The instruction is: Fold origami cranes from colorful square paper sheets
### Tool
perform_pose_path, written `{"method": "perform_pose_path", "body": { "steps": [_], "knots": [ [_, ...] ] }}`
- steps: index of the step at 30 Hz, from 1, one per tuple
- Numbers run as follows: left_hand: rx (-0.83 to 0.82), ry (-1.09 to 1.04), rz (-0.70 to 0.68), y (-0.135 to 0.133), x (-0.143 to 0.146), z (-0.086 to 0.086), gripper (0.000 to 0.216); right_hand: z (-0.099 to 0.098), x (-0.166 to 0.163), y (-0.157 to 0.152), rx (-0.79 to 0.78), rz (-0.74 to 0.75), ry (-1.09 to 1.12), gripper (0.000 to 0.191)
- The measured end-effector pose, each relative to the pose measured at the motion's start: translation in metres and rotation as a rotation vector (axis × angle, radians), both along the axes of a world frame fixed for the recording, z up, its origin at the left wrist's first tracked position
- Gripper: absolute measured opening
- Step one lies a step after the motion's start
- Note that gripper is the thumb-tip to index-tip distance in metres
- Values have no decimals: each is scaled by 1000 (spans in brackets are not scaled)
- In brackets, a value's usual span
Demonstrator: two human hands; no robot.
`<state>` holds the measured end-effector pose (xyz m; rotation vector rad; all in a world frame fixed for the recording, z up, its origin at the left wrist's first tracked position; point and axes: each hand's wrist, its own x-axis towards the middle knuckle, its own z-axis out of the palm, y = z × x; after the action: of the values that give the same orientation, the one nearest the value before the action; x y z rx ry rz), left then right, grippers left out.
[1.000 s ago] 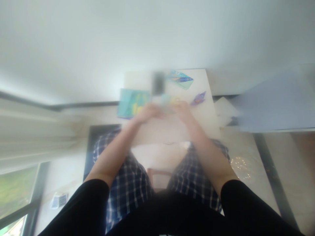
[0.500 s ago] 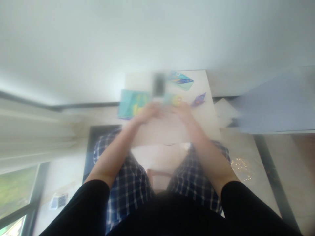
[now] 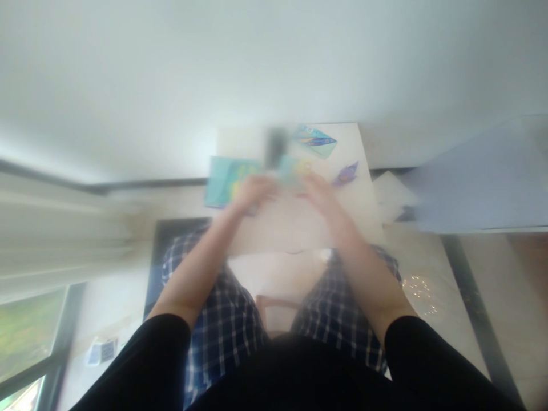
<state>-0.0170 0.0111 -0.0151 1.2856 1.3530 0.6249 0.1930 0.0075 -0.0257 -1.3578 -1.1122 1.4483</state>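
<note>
A small teal paper with yellow patches is between my two hands over the white table; haze blurs its outline and folds. My left hand reaches its left edge, fingers bent inward and seemingly closed on it. On the other side my right hand has its fingertips at the paper's lower right edge, also apparently gripping. Left of my left hand lies a flat teal sheet or booklet with yellow print, partly covered by that hand.
Toward the back lies a teal and blue folded paper shape. A purple folded paper piece rests right of my right hand. Behind the held paper is a dark blurred object. The wall closes off the far side; a pale panel stands right.
My hands have shifted slightly apart and their fingers have loosened a little around the teal paper, more of which now shows. The other papers have stayed put.
</note>
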Motion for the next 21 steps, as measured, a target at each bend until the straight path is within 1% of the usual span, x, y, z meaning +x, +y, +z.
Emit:
{"method": "perform_pose_path", "body": {
  "steps": [2,4,7,11,13,15,17,19,21],
  "knots": [
    [5,14,24,0,1,1,45,-5,4,3,50,-37,-42,57],
    [-13,-1,45,0,2,2,46,-10,7,5,92,-73,-139,59],
    [-12,0,87,0,4,1,42,-15,7,5,100,-38,-169,57],
    [22,46,98,1,5,-2,36,-12,3,3,112,9,-162,47],
    [39,105,103,2,6,-2,37,-8,2,3,113,-3,-139,48],
    [105,159,80,3,7,-1,40,-4,4,3,136,-28,-145,49],
    [213,186,58,4,9,1,43,-1,5,2,181,-19,-211,39],
    [280,205,93,4,10,4,46,0,5,1,201,37,-266,27],
    [281,227,172,4,10,7,48,1,3,-2,168,78,-171,25]
  ]
}}
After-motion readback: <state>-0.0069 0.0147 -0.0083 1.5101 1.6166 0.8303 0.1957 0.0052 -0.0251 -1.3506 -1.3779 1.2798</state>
